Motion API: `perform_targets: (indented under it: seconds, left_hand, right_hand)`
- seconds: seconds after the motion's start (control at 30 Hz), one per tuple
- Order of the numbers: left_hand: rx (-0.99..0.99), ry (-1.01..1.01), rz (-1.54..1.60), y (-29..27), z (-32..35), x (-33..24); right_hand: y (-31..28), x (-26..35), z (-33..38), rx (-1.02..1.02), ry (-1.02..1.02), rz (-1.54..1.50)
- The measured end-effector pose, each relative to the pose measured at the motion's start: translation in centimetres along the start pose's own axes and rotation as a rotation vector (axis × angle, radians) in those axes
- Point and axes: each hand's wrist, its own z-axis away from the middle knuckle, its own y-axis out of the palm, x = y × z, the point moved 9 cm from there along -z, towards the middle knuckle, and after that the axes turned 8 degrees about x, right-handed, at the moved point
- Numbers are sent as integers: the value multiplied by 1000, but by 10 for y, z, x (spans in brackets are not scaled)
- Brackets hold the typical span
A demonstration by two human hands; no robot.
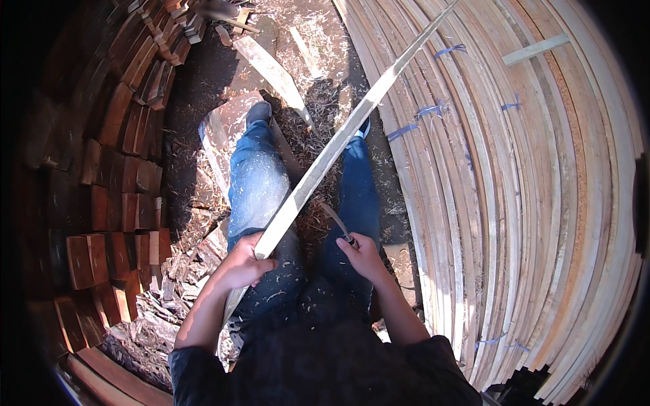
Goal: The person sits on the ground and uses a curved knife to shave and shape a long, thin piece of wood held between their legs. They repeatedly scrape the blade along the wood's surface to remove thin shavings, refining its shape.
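A long, narrow wooden strip (330, 154) runs slantwise across my lap, from beneath my left forearm up to the far right, over the stacked lumber. My left hand (245, 262) is closed round it close to its lower end, above my left thigh. In my right hand (363, 258), over my right thigh, is a knife with a thin curved blade (332, 218) and a dark handle mostly hidden by my fingers. The blade points up and left, apart from the strip. Pale shavings dot my blue trousers (261, 172).
Bundled long boards (487, 223), some tied with blue strips, fill the right side. A tall stack of reddish timber blocks (108, 203) stands on the left. Between my feet and beyond, loose boards (274, 73) and shavings lie on the ground. Bark scraps (159, 338) are heaped at lower left.
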Motion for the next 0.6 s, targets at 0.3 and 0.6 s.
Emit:
perform_targets:
  seconds: [0.3,0.6]
  left_hand:
    - [150,12,-30,25,-16,1]
    - [-397,-72,-900,19,64,-16]
  right_hand:
    - [16,11,6,-15,-40,-277]
    - [39,10,18,88,50,-504]
